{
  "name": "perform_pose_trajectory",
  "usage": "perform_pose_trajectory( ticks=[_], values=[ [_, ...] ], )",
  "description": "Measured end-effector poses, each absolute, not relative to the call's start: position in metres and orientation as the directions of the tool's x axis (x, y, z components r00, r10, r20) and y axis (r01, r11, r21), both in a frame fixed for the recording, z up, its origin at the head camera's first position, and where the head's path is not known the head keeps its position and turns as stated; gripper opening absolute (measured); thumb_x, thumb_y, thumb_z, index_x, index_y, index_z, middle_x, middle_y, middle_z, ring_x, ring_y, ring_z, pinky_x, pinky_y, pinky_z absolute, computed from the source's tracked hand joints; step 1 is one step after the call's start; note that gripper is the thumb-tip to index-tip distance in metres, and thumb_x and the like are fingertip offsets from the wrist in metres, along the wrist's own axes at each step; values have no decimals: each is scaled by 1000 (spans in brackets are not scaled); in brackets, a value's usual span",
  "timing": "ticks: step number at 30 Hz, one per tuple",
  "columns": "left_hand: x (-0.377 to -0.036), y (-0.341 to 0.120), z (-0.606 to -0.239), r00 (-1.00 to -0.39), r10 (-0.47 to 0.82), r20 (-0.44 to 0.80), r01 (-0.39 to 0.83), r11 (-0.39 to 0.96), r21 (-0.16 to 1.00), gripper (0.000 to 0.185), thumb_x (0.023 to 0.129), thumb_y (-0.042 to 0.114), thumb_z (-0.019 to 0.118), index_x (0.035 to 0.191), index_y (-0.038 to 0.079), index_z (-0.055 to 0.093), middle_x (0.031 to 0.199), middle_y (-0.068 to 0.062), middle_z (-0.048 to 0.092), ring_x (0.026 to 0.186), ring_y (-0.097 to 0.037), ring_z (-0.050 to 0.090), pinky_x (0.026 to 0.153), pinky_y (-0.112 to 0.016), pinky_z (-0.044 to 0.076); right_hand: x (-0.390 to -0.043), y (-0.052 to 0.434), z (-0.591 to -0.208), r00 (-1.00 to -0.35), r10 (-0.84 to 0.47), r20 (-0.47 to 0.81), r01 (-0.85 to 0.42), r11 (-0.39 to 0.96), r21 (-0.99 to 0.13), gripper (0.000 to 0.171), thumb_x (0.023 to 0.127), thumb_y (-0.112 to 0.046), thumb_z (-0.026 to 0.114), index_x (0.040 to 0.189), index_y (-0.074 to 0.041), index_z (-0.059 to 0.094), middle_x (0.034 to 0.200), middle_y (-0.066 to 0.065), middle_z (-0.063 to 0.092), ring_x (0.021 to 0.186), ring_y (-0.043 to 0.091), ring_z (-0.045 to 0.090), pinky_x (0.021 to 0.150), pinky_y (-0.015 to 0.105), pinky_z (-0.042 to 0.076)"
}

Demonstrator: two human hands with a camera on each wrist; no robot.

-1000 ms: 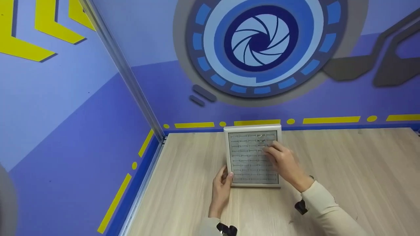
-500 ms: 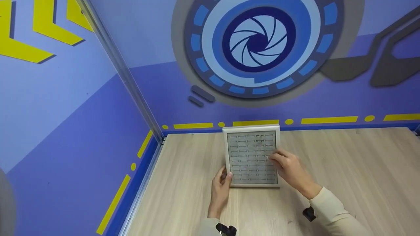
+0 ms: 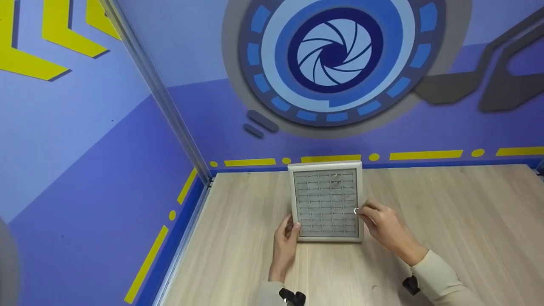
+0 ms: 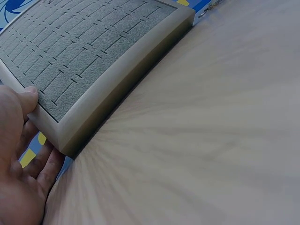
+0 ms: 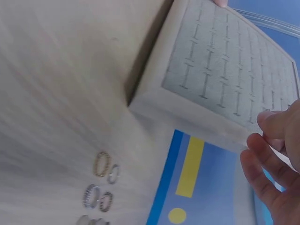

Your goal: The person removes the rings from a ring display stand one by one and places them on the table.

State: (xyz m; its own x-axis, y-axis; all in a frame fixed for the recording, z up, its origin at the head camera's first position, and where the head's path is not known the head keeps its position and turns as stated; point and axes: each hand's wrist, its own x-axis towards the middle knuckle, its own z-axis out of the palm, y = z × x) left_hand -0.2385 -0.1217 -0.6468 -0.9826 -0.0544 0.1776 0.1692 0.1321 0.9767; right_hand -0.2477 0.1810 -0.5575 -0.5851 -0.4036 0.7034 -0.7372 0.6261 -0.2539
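A ring display tray (image 3: pixel 324 239) with a pale frame and grey slotted padding is propped up, its face tilted toward me. My left hand (image 3: pixel 285 248) grips its lower left edge, thumb on the front and fingers behind, as the left wrist view also shows. Near the upper right of the padding, shiny rings (image 3: pixel 335 175) sit in the slots. At the tray's right edge, my right hand (image 3: pixel 387 225) pinches a small silver ring (image 3: pixel 355 211) between thumb and fingertips. In the right wrist view the right fingers largely hide that ring.
Several loose rings (image 5: pixel 102 164), gold and silver toned, lie on the wooden table (image 3: pixel 459 221) in the right wrist view. A blue printed wall (image 3: pixel 204 110) stands behind the tray, and another panel (image 3: pixel 106 178) rises on the left.
My right hand has moved down and to the right, from the padding's upper right to the tray's right edge, and the ring in its fingers has come into view. The left hand holds its place.
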Motion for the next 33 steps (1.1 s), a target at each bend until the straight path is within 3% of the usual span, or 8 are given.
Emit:
perform_pose_trajectory(
  ticks=[6, 13, 20, 33],
  values=[
    [-239, -120, -648, -981, -48, 187, 180, 123, 976, 56, 111, 27, 61, 159, 2, 47, 152, -14, 61, 141, -26, 59, 114, -28, 50, -240, 187, -565, -629, -377, 680, -692, 669, -269, 25, 81, 14, 86, 92, -7, 78, 90, -3, 68, 76, 6, 65, 64, 23, 59],
    [-239, -121, -647, -982, -51, 181, 173, 128, 976, 56, 111, 26, 61, 159, 2, 46, 151, -13, 62, 138, -24, 60, 112, -28, 50, -235, 195, -573, -622, -367, 692, -686, 681, -256, 27, 79, 14, 86, 90, -10, 78, 86, -4, 68, 73, 5, 65, 63, 19, 56],
    [-239, -121, -649, -982, -47, 184, 176, 131, 976, 54, 111, 26, 61, 159, 5, 48, 145, -10, 65, 132, -20, 63, 108, -26, 53, -228, 201, -581, -690, -348, 635, -625, 729, -279, 25, 82, 9, 84, 88, -14, 76, 87, -7, 66, 73, 1, 61, 59, 22, 55],
    [-240, -121, -648, -982, -58, 177, 167, 146, 975, 56, 111, 27, 61, 159, 3, 46, 150, -14, 62, 136, -24, 61, 110, -27, 52, -219, 214, -590, -717, -332, 613, -616, 713, -334, 27, 80, 12, 82, 93, -11, 78, 89, -7, 67, 75, 0, 60, 61, 20, 55]
  ],
)
